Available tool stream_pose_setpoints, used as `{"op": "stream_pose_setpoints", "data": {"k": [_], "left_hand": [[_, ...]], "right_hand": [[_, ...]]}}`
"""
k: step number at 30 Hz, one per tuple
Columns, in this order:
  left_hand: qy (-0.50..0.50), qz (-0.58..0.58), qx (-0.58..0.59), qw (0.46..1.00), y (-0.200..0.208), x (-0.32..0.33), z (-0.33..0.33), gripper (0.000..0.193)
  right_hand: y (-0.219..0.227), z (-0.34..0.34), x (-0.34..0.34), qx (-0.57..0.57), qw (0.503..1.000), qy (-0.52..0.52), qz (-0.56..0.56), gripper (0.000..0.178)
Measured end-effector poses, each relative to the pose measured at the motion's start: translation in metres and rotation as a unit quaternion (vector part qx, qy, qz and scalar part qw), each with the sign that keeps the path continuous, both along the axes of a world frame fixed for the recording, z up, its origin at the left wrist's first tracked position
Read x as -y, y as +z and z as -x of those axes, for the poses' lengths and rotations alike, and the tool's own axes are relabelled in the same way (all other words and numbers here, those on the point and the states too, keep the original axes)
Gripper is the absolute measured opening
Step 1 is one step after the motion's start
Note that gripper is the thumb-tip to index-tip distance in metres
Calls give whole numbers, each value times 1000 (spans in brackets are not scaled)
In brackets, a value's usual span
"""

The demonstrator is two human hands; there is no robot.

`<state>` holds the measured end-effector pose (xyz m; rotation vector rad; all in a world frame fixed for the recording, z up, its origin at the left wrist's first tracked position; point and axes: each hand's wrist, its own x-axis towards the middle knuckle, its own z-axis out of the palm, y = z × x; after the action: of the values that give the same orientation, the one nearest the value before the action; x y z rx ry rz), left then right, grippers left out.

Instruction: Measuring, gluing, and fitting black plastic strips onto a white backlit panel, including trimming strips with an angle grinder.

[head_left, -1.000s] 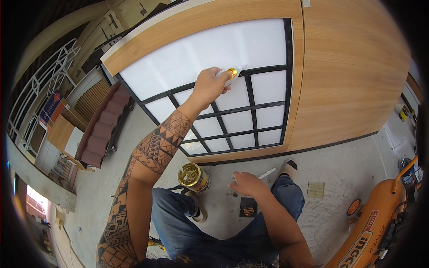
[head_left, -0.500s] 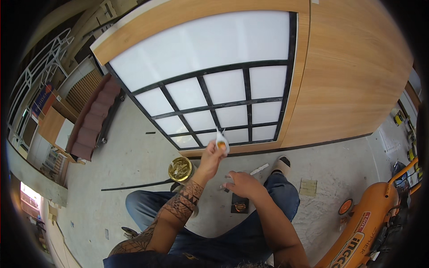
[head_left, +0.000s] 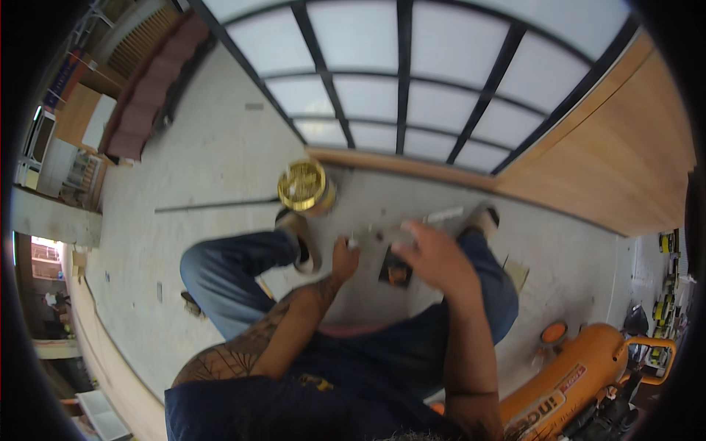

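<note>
My left hand (head_left: pixel 346 259) is low between my legs, its fingers closed. A bit of white shows at its fingertips, from the small white bottle; most of it is hidden. My right hand (head_left: pixel 439 257) hovers above the floor with the fingers apart and nothing visible in them, somewhat blurred. Just left of its fingertips, a small black packet (head_left: pixel 395 273) with an orange mark lies on the floor. Ahead stands a wooden cabinet (head_left: pixel 581 162) whose white panel (head_left: pixel 368 97) is crossed by black strips.
A round tin (head_left: pixel 323 200) with a gold top stands beyond my left foot. Left of it, a long black strip (head_left: pixel 213 207) lies on the floor. A white stick-like piece (head_left: pixel 446 214) rests near my right foot. An orange air compressor tank (head_left: pixel 588 360) stands at the lower right.
My left hand has dropped from the cabinet's panel toward the floor, carrying the white bottle. My right hand has shifted a little right with its fingers spread. The view has tilted downward.
</note>
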<state>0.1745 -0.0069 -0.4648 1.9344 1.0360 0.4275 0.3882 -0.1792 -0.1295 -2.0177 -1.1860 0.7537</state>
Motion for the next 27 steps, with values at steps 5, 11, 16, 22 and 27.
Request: {"op": "stream_pose_setpoints", "data": {"k": [5, 11, 16, 22, 27], "left_hand": [[28, 21, -79, 996, -15, 6, 12, 37], [68, 76, -98, 990, -33, 19, 14, 38], [54, 73, -99, 991, -47, 17, 21, 42], [27, 51, -123, 991, -58, 28, 13, 52], [26, 3, -368, 929, -72, -8, 50, 50]], "right_hand": [[5, -11, 2, 15, 998, -44, 43, 52], [-3, -10, -1, -1, 997, -40, 71, 51], [3, -1, -18, -7, 995, -15, 103, 47], [-7, -5, -14, -2, 996, -16, 91, 48], [-2, 5, -33, -17, 995, 28, 96, 47]]}}
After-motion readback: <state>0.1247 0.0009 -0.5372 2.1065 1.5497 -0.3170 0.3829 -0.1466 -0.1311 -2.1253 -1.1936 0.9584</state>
